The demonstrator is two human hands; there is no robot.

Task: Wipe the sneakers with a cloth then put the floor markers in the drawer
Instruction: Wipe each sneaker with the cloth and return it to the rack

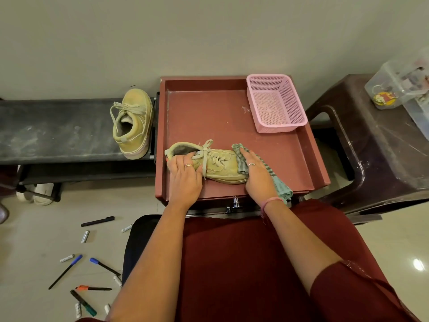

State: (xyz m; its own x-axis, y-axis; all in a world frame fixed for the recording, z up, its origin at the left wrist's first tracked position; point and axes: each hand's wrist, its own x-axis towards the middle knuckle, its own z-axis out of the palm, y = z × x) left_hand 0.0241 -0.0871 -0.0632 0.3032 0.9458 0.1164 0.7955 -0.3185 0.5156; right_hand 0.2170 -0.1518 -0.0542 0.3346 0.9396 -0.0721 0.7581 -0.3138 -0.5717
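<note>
Tan sneaker (218, 165) is pinned by left hand (185, 173); cloth (241, 159) is pressed on toe by right hand (257, 173). Wiping underway; second sneaker (133, 123) is judged next, markers (88, 275) untouched.

Bare tray (209, 117) floor behind sneaker (218, 165), pink basket (276, 103) blocking back right corner (walled rim around).

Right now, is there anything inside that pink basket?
No, the pink basket sits empty in the far right corner of the open drawer, its mesh bottom fully visible.
</note>
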